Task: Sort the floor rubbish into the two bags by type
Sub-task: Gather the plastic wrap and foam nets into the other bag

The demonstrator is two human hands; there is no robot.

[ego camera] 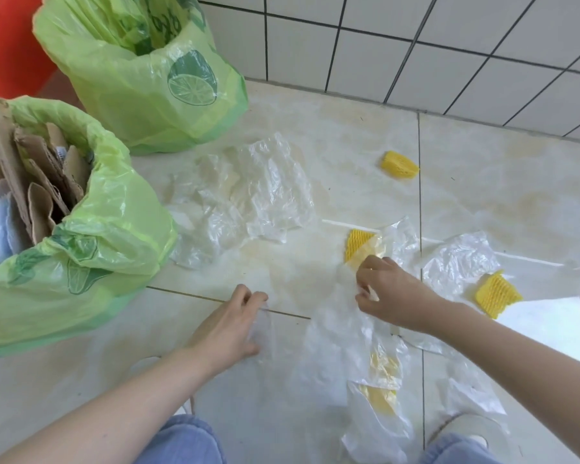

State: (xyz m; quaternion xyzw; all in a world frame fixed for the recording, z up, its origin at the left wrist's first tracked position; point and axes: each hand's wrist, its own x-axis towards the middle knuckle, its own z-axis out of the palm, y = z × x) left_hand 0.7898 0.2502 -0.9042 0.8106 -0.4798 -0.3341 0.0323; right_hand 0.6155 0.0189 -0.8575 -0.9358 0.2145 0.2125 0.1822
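Two green bags stand at the left: the near bag [114,229] holds torn cardboard and paper, the far bag [141,105] holds green plastic. Clear plastic film [248,192] lies crumpled on the floor in the middle. Yellow foam nets lie at the back right [399,165], under film by my right hand [357,244], and at the right [498,293]. My right hand [389,296] pinches a clear plastic sheet [339,339] that hangs down over more yellow foam. My left hand [231,323] pinches another clear sheet [265,333] at its edge.
A white tiled wall [416,45] runs along the back. A red object [7,45] stands behind the bags at the top left. More clear film [459,259] lies at the right. My knees in blue jeans [181,443] and a shoe [466,426] are at the bottom.
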